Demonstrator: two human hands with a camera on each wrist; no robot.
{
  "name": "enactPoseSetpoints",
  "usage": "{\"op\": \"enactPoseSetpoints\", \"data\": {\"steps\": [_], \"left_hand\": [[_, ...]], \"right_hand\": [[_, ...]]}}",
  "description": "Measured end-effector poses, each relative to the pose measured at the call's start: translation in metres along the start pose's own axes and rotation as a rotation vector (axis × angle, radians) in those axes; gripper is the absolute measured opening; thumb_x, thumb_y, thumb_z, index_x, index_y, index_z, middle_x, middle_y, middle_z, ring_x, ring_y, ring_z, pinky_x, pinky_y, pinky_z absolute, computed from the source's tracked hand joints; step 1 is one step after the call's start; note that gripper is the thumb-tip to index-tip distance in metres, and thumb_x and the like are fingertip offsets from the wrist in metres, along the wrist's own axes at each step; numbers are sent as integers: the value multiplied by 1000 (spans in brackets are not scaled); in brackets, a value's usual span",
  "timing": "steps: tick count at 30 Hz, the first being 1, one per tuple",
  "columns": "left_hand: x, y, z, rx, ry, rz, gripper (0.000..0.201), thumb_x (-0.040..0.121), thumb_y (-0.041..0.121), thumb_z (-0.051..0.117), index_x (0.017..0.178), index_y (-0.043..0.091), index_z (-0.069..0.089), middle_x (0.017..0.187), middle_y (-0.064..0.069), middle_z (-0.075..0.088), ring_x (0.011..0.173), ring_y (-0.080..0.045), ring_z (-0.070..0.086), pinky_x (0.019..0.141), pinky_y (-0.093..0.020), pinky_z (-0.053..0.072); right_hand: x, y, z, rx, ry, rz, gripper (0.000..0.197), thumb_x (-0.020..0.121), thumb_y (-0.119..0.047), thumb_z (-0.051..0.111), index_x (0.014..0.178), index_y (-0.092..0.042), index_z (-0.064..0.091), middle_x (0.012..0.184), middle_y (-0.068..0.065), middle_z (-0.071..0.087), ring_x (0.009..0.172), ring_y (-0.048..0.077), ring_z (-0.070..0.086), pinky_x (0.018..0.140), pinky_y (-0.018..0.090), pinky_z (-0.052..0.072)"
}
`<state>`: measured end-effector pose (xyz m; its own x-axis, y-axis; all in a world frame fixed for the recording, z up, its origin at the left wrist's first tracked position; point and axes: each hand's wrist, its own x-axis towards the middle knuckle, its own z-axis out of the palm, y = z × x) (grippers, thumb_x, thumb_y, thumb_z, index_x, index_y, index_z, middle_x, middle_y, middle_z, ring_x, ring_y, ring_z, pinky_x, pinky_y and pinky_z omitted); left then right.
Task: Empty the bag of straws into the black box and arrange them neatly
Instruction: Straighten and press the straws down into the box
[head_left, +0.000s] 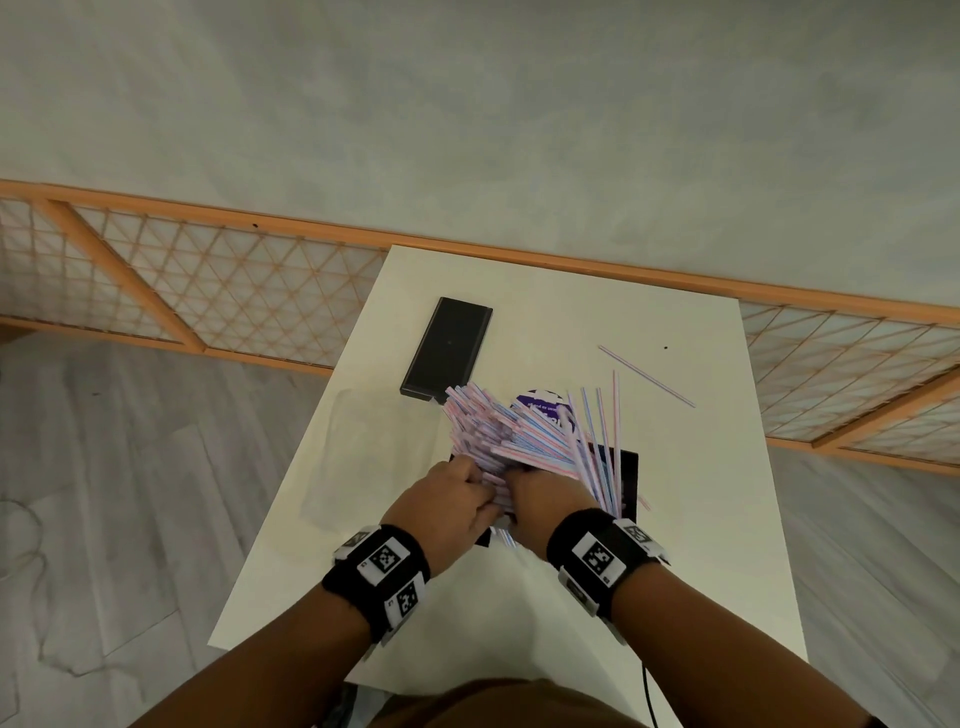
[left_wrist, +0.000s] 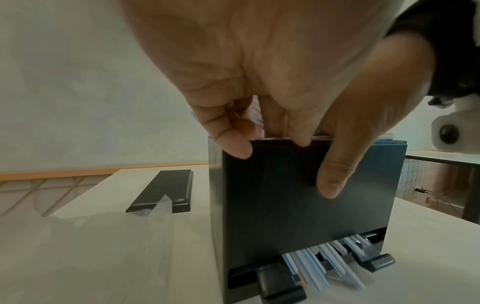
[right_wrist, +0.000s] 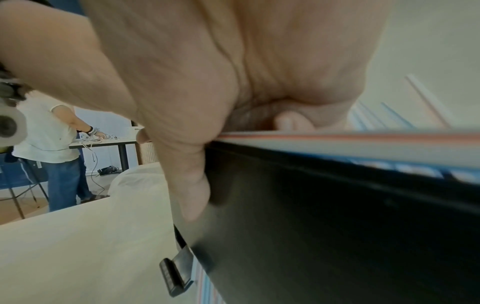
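The black box (head_left: 627, 478) stands on the white table (head_left: 675, 545), with a thick bunch of striped straws (head_left: 511, 435) fanning out of its open top toward the far side. My left hand (head_left: 448, 493) and right hand (head_left: 541, 494) grip the near ends of the bunch side by side. In the left wrist view my left hand (left_wrist: 285, 127) curls its fingers over the box (left_wrist: 285, 201) rim onto the straws, thumb against the front wall. Straw ends (left_wrist: 314, 265) poke out of the bottom slot. In the right wrist view my right hand (right_wrist: 207, 115) curls over the straws (right_wrist: 337, 139), thumb on the box (right_wrist: 337, 226).
The black lid (head_left: 448, 353) lies flat at the far left of the table. A clear empty bag (head_left: 353, 457) lies left of the box. One loose straw (head_left: 647, 376) lies at the far right. A purple label (head_left: 540, 402) shows behind the straws. In the right wrist view another person stands in the background.
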<state>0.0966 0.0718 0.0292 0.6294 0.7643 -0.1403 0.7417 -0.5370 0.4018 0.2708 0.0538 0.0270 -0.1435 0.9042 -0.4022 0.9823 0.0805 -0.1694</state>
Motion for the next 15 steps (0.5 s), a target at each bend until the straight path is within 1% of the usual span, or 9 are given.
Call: {"op": "enactPoseSetpoints", "data": {"steps": [3, 6, 9, 11, 15], "left_hand": [[3, -3, -1, 6, -30, -21, 42, 98, 52, 42, 107, 26, 74, 108, 3, 54, 95, -19, 56, 82, -34, 51], [4, -3, -2, -23, -21, -46, 39, 95, 53, 46, 111, 29, 72, 111, 5, 54, 96, -15, 58, 81, -33, 53], [2, -4, -3, -93, 3, -89, 39, 88, 55, 50, 110, 30, 70, 113, 9, 55, 93, -11, 60, 81, -34, 55], [1, -5, -3, -137, 22, -119, 34, 87, 53, 55, 105, 29, 70, 110, 10, 55, 89, -9, 60, 79, -34, 56], [-4, -3, -5, -204, 94, -149, 21, 86, 46, 67, 86, 25, 65, 97, 11, 53, 81, -10, 57, 73, -33, 53]], "right_hand": [[-4, 1, -1, 34, 32, -23, 33, 92, -27, 57, 121, -11, 52, 113, 12, 67, 103, 32, 66, 82, 38, 53], [-8, 2, -4, 75, 47, -45, 27, 90, -25, 57, 113, -12, 55, 112, 13, 66, 101, 33, 65, 83, 39, 52], [-15, 2, -7, 110, 72, -53, 26, 91, -27, 57, 113, -14, 55, 112, 11, 64, 101, 33, 64, 81, 40, 52], [-20, 2, -9, 134, 88, -56, 27, 91, -30, 58, 113, -16, 54, 112, 10, 64, 100, 33, 64, 81, 41, 53], [-34, 3, -17, 177, 137, -75, 32, 91, -34, 59, 117, -17, 55, 114, 8, 64, 101, 32, 63, 82, 40, 52]]}}
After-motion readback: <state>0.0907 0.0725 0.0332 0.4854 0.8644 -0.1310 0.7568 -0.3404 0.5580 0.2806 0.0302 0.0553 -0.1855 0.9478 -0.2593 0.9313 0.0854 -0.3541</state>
